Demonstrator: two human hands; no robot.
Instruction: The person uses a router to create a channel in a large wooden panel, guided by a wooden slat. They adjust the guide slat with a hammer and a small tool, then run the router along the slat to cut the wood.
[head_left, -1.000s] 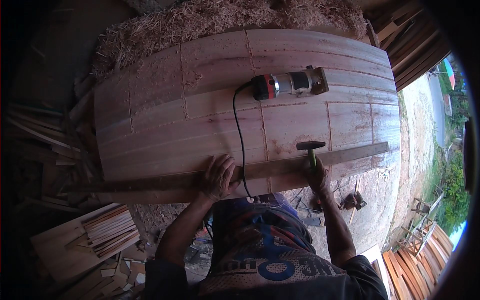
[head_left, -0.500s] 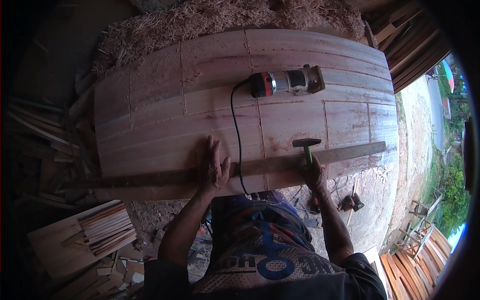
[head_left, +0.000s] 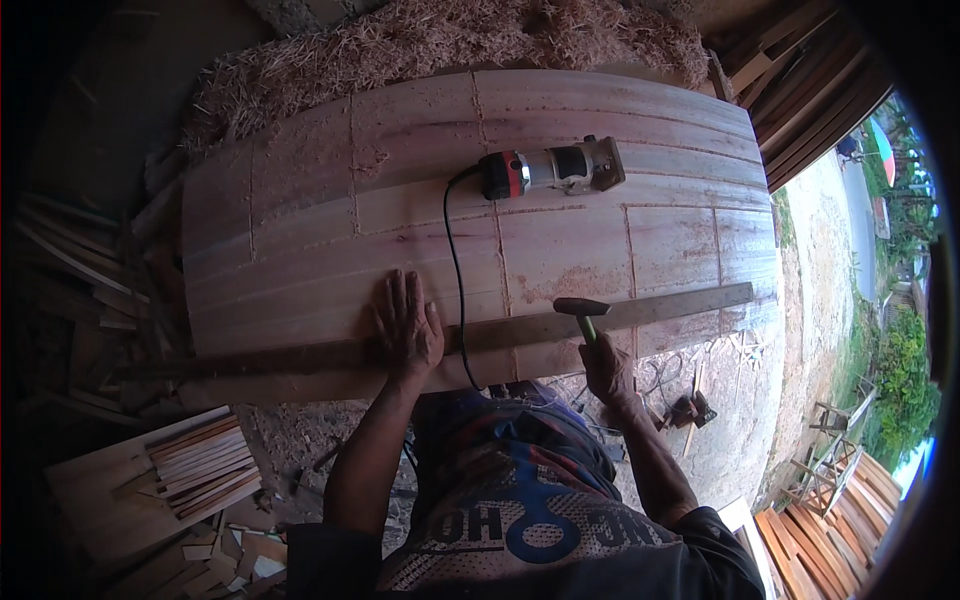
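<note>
lies on its side on the upper part of the panel: electric router (head_left: 555, 168), red band at one end, black cord (head_left: 456, 290) trailing down toward the near edge. heaped beyond the far edge: wood shavings (head_left: 440, 40). stacked at lower left: thin wooden slats (head_left: 205, 462). scattered along the left side: offcuts (head_left: 70, 290). piled at lower right: planks (head_left: 830, 530).

The left hand (head_left: 407, 325) lies flat, fingers (head_left: 400, 295) spread, on a long wooden strip (head_left: 660, 310) across the planked surface (head_left: 300, 230). The right hand (head_left: 607, 368) grips a hammer (head_left: 583, 312), its head over the strip. A corded router (head_left: 552, 169) rests farther back.
</note>
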